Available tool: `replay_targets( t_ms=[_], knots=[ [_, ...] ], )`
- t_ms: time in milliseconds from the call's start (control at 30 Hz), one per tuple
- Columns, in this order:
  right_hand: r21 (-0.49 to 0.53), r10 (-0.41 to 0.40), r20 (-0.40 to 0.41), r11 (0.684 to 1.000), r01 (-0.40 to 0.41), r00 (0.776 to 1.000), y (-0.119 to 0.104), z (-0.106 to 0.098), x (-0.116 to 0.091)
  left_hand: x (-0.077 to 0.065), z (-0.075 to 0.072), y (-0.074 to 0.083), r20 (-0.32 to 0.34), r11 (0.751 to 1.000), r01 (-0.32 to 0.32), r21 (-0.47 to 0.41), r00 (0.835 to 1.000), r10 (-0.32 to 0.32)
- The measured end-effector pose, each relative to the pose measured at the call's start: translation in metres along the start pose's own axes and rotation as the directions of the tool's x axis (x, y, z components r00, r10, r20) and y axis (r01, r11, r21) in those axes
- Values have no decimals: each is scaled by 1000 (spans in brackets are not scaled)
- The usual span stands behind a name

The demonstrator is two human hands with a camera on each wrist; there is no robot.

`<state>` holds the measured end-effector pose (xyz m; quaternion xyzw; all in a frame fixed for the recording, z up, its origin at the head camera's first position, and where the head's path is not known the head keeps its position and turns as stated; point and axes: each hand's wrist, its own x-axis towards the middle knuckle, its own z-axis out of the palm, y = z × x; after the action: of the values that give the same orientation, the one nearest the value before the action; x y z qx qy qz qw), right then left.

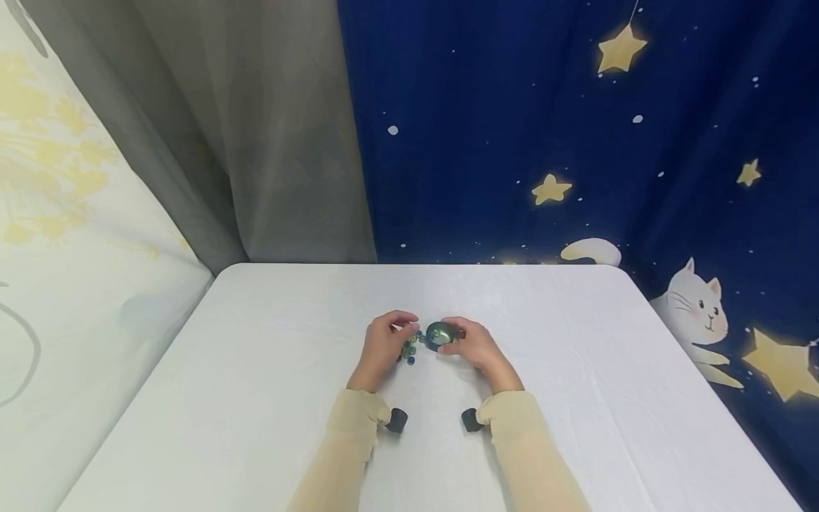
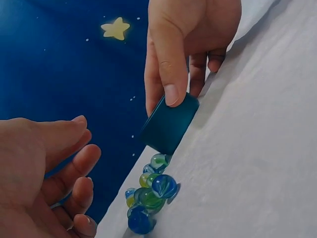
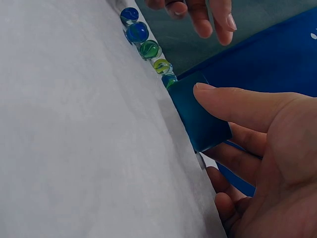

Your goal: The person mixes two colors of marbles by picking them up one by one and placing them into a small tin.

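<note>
On the white table a small cluster of glass marbles (image 1: 409, 350), blue, green and yellow-green, lies between the two hands. My right hand (image 1: 480, 347) grips a small round teal tin (image 1: 440, 332) by its side, thumb on the near side and fingers behind. In the left wrist view the tin (image 2: 171, 124) stands low at the tabletop, its wall right by the nearest marbles (image 2: 148, 191). Beside the marbles, on their left, is my left hand (image 1: 382, 345), fingers loosely bent and holding nothing. From the right wrist, the marbles (image 3: 148, 49) form a line leading up to the tin.
The white table (image 1: 275, 398) spreads widely around both hands. Behind it hang a grey curtain (image 1: 294, 142) and a dark blue curtain (image 1: 486, 128) with stars and a cat. Black wrist pieces (image 1: 397, 420) stick out from both sleeves, just above the tabletop.
</note>
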<state>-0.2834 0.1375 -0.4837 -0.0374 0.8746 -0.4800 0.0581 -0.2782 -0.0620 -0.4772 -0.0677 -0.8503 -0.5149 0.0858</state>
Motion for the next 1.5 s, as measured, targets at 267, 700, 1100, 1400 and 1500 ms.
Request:
replay_targets(
  t_ms=[267,700,1100,1400,1500],
  knots=[
    [5,16,0,1000,-16,1000,0,0,1,3,-7,-7,40,999,30,28,999,-31],
    [4,26,-6,1000,-26,1000,-2,1,0,1,-21,-12,88,980,161,121,981,-172],
    [9,34,-3,999,-34,999,-2,2,0,-5,-40,-13,230,949,217,228,935,-269],
    [6,45,-6,999,-45,999,-3,2,0,-5,-39,-15,259,938,209,276,924,-282],
    [3,47,-12,999,-47,999,-1,3,2,-3,-39,-17,264,937,198,287,924,-276]
  ],
)
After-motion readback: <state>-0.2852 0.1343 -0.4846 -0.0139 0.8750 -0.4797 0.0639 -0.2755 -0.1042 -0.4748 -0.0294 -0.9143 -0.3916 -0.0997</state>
